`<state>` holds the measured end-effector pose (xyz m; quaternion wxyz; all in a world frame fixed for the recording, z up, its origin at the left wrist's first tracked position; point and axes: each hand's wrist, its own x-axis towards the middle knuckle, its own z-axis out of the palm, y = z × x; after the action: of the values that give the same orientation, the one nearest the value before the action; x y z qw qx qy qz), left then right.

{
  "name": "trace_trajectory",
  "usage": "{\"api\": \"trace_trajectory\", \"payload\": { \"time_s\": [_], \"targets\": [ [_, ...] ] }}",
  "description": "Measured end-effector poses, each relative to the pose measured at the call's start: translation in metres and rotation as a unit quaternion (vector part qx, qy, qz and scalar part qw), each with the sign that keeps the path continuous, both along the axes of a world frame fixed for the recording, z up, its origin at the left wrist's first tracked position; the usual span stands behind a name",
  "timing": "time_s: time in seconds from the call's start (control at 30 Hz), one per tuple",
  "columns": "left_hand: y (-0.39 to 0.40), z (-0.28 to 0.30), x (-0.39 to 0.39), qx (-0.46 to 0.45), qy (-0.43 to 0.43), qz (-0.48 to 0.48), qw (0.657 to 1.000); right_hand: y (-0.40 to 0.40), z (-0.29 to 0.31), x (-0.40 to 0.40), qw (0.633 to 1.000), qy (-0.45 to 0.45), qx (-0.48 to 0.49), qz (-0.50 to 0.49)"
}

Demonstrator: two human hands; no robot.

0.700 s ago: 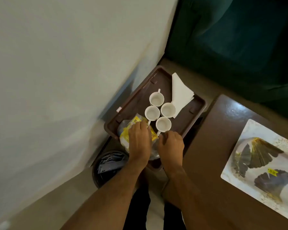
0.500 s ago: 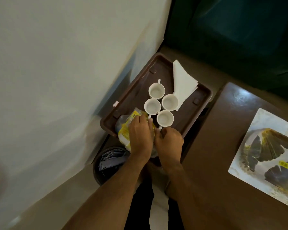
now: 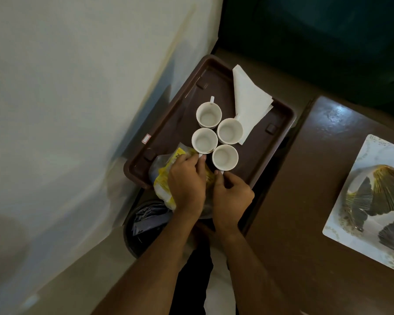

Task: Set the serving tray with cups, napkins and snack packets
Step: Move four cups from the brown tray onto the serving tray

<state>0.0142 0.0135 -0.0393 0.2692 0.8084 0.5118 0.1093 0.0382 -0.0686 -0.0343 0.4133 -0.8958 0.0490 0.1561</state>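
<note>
While four white cups [image 3: 216,135] are standing on a brown tray [image 3: 278,142], a yellow snack packet [image 3: 166,178] is being grasped at seven o'clock by the left hand [image 3: 187,183], a cup handle [image 3: 221,172] is being pinched by the right hand [image 3: 232,196], napkins [image 3: 248,103] are lying at one o'clock.

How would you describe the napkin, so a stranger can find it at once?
Look at the brown tray beside the wall. Four white cups stand in its middle; the napkin lies at the far corner, partly over the rim. It is the only flat, folded white paper there.

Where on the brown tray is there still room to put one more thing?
The tray has bare floor along its left side, between the rim and the cups, and at the right, between the cups, the napkins and the rim. Near both hands and the yellow packet it is crowded.
</note>
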Motion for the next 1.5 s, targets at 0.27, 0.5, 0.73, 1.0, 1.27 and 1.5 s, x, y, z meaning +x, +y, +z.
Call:
{"api": "trace_trajectory", "payload": {
  "time_s": [0.27,0.5,0.73,1.0,1.27,1.5],
  "targets": [
    [-0.035,0.014,-0.014,0.007,-0.072,0.013,0.997,-0.026,0.022,-0.002,0.995,-0.042,0.076,-0.043],
    [-0.114,0.037,0.000,0.025,-0.087,0.000,0.996,-0.102,0.047,0.021,0.987,-0.097,0.112,-0.060],
    [-0.226,0.052,0.048,-0.039,-0.121,-0.034,0.991,-0.212,0.051,0.060,0.984,-0.120,0.075,-0.109],
    [-0.343,0.040,0.100,-0.077,-0.132,-0.109,0.982,-0.335,0.037,0.099,0.974,-0.129,0.031,-0.182],
    [-0.426,0.015,0.133,-0.087,-0.114,-0.142,0.979,-0.419,0.018,0.130,0.965,-0.140,-0.015,-0.220],
    [-0.453,-0.002,0.150,-0.087,-0.121,-0.147,0.978,-0.448,0.002,0.148,0.964,-0.148,-0.027,-0.220]
  ]
}}
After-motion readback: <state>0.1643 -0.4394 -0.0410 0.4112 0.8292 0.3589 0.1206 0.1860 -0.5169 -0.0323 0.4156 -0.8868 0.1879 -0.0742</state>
